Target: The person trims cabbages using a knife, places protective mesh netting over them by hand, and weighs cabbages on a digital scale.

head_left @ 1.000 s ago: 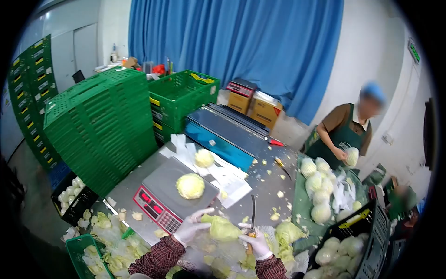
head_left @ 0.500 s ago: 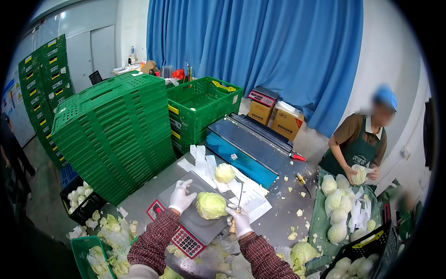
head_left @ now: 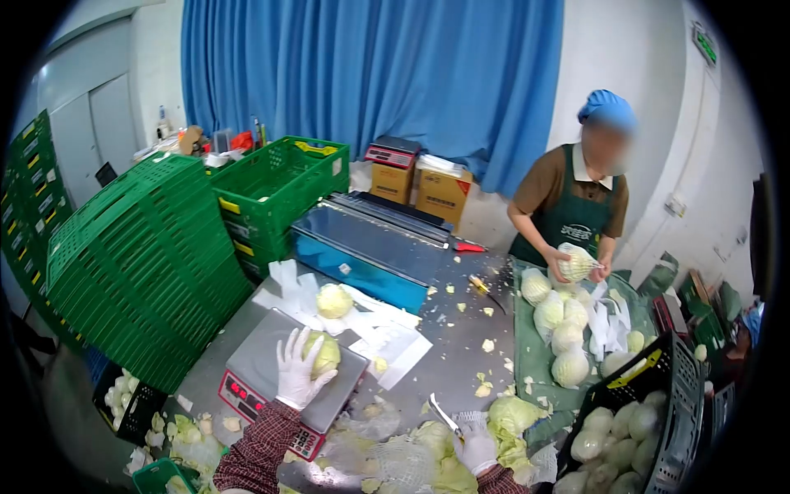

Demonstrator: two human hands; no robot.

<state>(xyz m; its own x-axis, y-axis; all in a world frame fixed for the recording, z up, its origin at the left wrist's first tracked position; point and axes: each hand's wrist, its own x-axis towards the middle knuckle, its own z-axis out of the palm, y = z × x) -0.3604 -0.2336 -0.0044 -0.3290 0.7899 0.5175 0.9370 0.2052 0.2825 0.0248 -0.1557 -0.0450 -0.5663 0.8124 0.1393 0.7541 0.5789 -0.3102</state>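
A trimmed pale green cabbage (head_left: 327, 356) sits on the grey plate of a digital scale (head_left: 262, 354) with a lit red display. My left hand (head_left: 298, 372), in a white glove, is against the cabbage's left side, fingers spread and thumb below it. My right hand (head_left: 477, 449), gloved too, is closed around the handle of a knife (head_left: 445, 414) whose blade points up and left. Near that hand are loose cabbage leaves (head_left: 512, 418) and white netting. A second cabbage (head_left: 334, 301) rests on white sheets (head_left: 387, 336) behind the scale.
Stacked green crates (head_left: 144, 263) stand at the left, beside a blue-sided wrapping machine (head_left: 354, 267). Across the table a co-worker (head_left: 576, 198) holds a netted cabbage (head_left: 577, 262). A black crate (head_left: 671, 412) of wrapped cabbages is at the right. An orange-handled tool (head_left: 479, 284) lies on the table.
The view has swung right. My left hand has come over against the cabbage on the scale. My right hand, with the knife, has moved away from the cabbage to the right and nearer me.
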